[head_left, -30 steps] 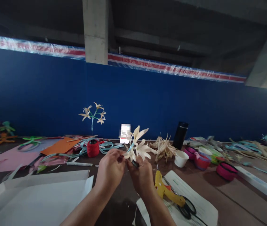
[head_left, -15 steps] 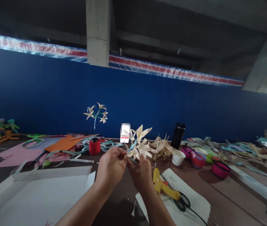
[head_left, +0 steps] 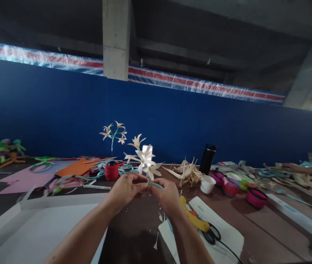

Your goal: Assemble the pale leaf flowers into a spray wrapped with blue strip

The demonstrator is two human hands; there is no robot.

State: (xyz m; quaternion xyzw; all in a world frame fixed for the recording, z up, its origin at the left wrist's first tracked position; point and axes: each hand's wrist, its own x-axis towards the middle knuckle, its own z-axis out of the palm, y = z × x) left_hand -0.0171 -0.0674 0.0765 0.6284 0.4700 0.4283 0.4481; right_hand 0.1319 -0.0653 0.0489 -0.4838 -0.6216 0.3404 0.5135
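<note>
A spray of pale, cream-petalled handmade flowers [head_left: 146, 161] stands upright just above my fingertips. My left hand [head_left: 127, 190] is closed, thumb and fingertips pinched at the base of its stem. My right hand [head_left: 168, 194] is also closed, pinching a pale blue-green strip [head_left: 156, 184] that runs from the stem base across its fingers. The fingertips of both hands meet under the blooms, so the exact hold on the stem is partly hidden. A similar finished-looking flower spray [head_left: 113, 134] rises behind, to the left.
A white box tray [head_left: 59, 223] lies front left. Right of my forearm are a yellow glue gun [head_left: 195, 218], black-handled scissors [head_left: 213, 234] and paper [head_left: 228, 233]. Dried husks [head_left: 190, 174], a white cup [head_left: 207, 184] and a black bottle [head_left: 208, 159] stand behind. Another person's arm [head_left: 307, 168] reaches in far right.
The flower spray has moved left and turned more upright, its blooms now above my fingers. My right hand has opened out sideways from its tucked position, with the blue-green strip showing across it.
</note>
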